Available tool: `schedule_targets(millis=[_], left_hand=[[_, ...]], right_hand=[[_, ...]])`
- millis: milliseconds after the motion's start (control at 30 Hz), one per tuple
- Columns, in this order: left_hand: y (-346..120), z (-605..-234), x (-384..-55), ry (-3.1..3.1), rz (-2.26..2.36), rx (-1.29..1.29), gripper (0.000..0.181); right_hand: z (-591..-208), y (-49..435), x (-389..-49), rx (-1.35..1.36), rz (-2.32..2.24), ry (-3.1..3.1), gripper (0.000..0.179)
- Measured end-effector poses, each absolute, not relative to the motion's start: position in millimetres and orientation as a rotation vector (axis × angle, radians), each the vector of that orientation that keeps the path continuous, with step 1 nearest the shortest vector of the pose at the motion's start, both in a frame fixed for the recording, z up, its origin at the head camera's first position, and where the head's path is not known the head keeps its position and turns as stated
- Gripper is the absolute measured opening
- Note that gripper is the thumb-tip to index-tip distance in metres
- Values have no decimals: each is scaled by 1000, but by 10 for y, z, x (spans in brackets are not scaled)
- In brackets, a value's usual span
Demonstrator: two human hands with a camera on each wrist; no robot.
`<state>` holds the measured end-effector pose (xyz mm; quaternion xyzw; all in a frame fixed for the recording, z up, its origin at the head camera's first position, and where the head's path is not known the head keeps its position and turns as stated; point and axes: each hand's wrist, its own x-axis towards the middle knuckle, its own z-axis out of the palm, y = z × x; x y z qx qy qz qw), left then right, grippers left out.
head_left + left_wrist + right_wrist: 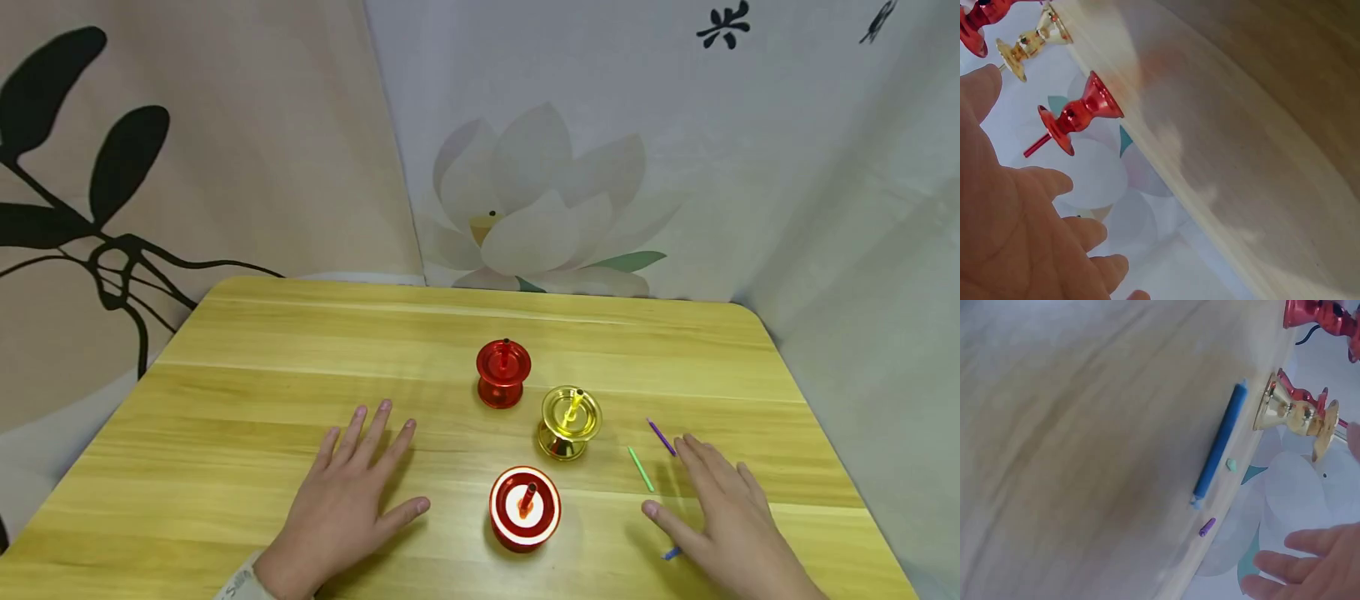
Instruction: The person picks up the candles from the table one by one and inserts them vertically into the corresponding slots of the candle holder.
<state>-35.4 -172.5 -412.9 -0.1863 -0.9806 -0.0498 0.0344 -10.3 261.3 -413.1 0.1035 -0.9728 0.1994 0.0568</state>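
My left hand (341, 492) is spread palm down over the left of the table, its fingers straight and holding nothing. To its right stands a red candle holder (525, 521), upright, with a post in its dish. Further back are a gold candle holder (562, 437) and a second red candle holder (501, 387), each likewise with a post. My right hand (738, 521), also with fingers extended and nothing held, is at the right. Near it lie a thin purple stick (662, 437), a green stick (641, 469) and a blue stick (1221, 440), which my right hand partly hides in the head view.
The wooden table (300, 350) has rounded back corners. Behind it hangs a pale curtain (570, 75) printed with a flower and dark leaves, and more cloth runs along the right side.
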Motion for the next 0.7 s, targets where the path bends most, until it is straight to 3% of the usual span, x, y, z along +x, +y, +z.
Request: schedule_targets(millis=[333,700], left_hand=[[-1746,-4102,-393,-3047,-311,-531,105],[-1747,-4128,-466,-3099,-574,-472,105]], right_hand=[[-4111,2604,-231,295,558,-2906,68],[-4105,2637,-433,322,550,-2892,40]])
